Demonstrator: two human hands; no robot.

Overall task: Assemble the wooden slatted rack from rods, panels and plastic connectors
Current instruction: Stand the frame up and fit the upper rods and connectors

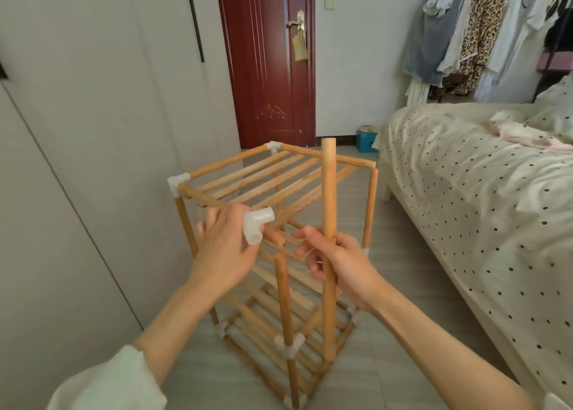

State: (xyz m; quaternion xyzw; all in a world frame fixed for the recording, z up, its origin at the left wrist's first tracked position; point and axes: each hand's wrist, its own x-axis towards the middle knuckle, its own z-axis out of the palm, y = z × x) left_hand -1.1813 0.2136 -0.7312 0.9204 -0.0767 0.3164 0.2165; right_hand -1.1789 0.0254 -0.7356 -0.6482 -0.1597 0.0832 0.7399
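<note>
The right hand grips a rod upright, its long axis running 12 to 6 o'clock. At its 9 o'clock, the left hand pinches a white connector over the rack on the floor.

Soft even daylight, slight blur, edges warped

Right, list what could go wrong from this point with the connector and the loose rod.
1. The left hand holds the white connector only at the fingertips beside a bare rail end; it could slip or go on crooked.
2. The right hand grips a long loose rod that may swing into the slats.
3. The top frame's right corner seems to lack a connector, so pushing might shift it.
</note>
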